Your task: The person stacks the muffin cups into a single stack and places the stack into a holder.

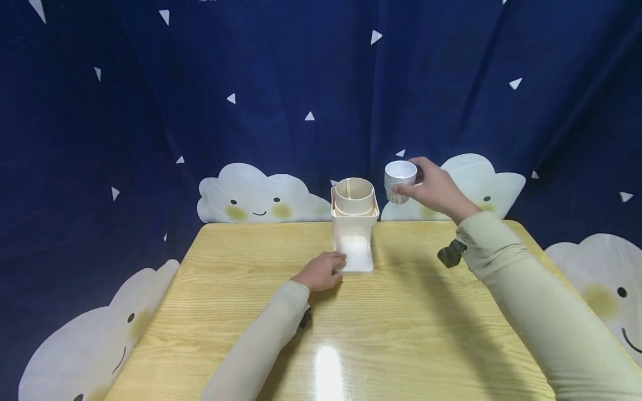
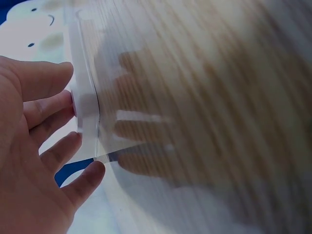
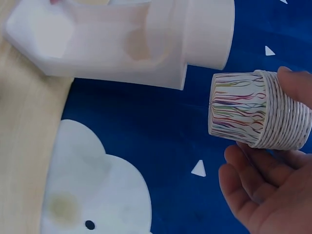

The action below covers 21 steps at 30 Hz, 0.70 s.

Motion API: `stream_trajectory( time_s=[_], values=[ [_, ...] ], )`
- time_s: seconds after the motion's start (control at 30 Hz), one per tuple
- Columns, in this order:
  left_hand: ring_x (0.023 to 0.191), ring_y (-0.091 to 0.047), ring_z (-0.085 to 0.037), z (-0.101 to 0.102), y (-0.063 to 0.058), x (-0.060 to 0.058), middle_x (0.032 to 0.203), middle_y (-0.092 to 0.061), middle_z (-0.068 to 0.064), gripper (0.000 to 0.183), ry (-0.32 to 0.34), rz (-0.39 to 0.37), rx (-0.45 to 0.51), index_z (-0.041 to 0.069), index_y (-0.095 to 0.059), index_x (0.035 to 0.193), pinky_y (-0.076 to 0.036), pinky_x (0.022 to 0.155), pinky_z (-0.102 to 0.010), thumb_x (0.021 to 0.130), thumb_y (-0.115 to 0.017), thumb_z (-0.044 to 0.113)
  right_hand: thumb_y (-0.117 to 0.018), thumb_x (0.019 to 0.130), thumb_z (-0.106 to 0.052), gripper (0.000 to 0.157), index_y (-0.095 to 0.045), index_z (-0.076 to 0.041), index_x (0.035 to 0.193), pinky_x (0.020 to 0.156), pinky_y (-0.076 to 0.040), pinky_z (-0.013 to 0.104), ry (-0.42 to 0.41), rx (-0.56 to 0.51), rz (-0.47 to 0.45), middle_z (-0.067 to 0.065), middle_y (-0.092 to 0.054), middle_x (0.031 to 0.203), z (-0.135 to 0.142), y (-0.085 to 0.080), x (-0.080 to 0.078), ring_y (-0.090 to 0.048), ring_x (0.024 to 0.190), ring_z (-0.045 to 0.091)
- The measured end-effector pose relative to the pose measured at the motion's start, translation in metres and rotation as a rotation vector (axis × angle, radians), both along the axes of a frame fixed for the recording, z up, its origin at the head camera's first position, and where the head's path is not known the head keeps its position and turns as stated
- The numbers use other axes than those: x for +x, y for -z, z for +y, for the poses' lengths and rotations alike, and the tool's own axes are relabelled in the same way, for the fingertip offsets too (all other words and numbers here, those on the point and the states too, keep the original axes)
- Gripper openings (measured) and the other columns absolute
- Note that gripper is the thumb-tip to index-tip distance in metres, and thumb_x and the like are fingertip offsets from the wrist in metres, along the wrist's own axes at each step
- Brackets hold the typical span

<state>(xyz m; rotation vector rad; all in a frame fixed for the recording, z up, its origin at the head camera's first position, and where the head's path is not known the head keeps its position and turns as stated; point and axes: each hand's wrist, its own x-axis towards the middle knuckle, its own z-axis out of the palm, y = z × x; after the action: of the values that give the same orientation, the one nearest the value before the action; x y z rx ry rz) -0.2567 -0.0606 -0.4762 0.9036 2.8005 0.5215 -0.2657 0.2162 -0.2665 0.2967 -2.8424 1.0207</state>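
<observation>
A stack of small white paper cups (image 1: 398, 181) is held in the air by my right hand (image 1: 435, 190), thumb on one side and fingers on the other. Thin coloured wavy lines run over the lowest cup (image 3: 236, 109) in the right wrist view. Left of the stack stands a cream-coloured cup dispenser (image 1: 353, 227) with a round open tube (image 1: 355, 206) on top. My left hand (image 1: 321, 272) is at the left front of its flat base (image 1: 359, 257). In the left wrist view, fairly straight fingertips touch the base's edge (image 2: 87, 112).
The dispenser stands near the back edge of a light wooden table (image 1: 251, 250). Close behind hangs a dark blue curtain (image 1: 281, 67) printed with white triangles and smiling clouds.
</observation>
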Motion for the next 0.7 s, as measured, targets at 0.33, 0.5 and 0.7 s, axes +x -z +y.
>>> stream_trajectory(
  time_s=[0.33, 0.5, 0.7],
  values=[
    [0.138, -0.047, -0.031, -0.001, -0.002, 0.002, 0.149, -0.053, -0.01, 0.038, 0.027, 0.027, 0.019, 0.002, -0.063, 0.129, -0.033, 0.12, -0.039, 0.095, -0.057, 0.016, -0.068, 0.09, -0.034, 0.072, -0.036, -0.003, 0.146, 0.099, -0.045, 0.051, 0.029, -0.038, -0.015, 0.024, -0.053, 0.136, -0.018, -0.032, -0.005, -0.053, 0.12, 0.035],
    [0.14, -0.045, -0.029, 0.0, -0.003, 0.001, 0.151, -0.05, -0.009, 0.039, 0.015, -0.003, 0.0, 0.003, -0.061, 0.132, -0.031, 0.121, -0.039, 0.096, -0.057, 0.017, -0.067, 0.089, -0.036, 0.071, -0.037, -0.004, 0.145, 0.097, -0.045, 0.049, 0.023, -0.045, -0.021, 0.021, -0.053, 0.134, -0.028, -0.041, -0.007, -0.051, 0.118, 0.032],
    [0.14, -0.045, -0.027, 0.001, -0.002, -0.001, 0.152, -0.05, -0.005, 0.04, 0.002, -0.013, -0.021, 0.007, -0.061, 0.134, -0.035, 0.119, -0.038, 0.096, -0.058, 0.02, -0.069, 0.087, -0.033, 0.077, -0.032, -0.006, 0.15, 0.101, -0.046, 0.05, -0.026, -0.061, -0.025, 0.022, -0.053, 0.138, -0.038, -0.048, -0.012, -0.053, 0.122, 0.033]
  ],
)
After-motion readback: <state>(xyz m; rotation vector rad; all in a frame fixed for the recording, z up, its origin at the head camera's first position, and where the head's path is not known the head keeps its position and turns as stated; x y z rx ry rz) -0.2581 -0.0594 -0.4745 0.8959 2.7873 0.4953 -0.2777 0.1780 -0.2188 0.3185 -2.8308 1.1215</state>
